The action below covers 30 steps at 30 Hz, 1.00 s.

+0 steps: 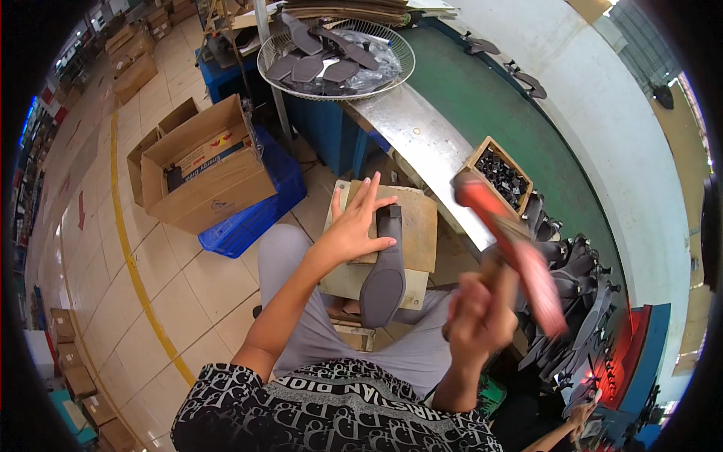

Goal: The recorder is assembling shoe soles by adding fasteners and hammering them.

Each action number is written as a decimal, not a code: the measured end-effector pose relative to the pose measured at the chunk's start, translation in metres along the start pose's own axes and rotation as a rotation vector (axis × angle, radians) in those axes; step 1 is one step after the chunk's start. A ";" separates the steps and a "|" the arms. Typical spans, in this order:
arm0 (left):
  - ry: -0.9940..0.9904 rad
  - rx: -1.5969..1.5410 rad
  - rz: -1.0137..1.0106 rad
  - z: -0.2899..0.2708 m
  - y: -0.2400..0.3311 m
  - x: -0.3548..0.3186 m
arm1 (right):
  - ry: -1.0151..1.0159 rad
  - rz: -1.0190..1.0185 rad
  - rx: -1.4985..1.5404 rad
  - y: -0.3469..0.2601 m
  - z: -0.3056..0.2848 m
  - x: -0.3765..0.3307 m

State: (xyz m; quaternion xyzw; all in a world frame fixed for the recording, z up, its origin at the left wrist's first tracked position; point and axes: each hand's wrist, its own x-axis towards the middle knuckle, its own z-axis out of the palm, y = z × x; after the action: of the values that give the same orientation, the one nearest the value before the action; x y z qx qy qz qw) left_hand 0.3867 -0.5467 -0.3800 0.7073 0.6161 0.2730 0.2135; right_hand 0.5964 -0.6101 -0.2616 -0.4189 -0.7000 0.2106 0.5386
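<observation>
A hammer [518,256] with a reddish head, smeared by motion, is raised at the right. My right hand [482,313] is closed round its handle. In front of me a dark grey shoe sole [383,286] lies lengthwise, its narrow end on a brown board [420,226] and its wide end toward my lap. My left hand [352,230] is open with fingers spread beside the narrow end; the thumb reaches to the sole's edge, and whether it touches is unclear. Beneath the board is a pale work block [413,290] between my knees.
Right of me stand a wooden box [493,169] of small black parts and a heap of dark soles [576,294]. A wire basket [275,87] of soles sits ahead. Cardboard cartons [207,188] and a blue crate [279,200] stand left. Another person's hand [580,418] shows lower right.
</observation>
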 end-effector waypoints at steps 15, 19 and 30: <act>0.151 -0.333 0.352 -0.009 0.036 -0.056 | -0.246 -0.175 -0.237 0.078 0.028 0.018; -0.080 -0.727 0.215 -0.039 0.080 -0.098 | -0.676 -0.200 -0.632 0.104 0.046 -0.006; -0.419 -1.078 0.204 -0.044 0.087 -0.123 | -1.037 -0.092 0.647 0.031 -0.003 0.002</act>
State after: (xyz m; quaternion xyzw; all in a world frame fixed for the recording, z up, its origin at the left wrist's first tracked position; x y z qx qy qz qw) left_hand 0.4127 -0.6831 -0.3060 0.5934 0.2638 0.4213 0.6331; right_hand 0.6106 -0.5912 -0.2825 -0.0466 -0.7889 0.5654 0.2360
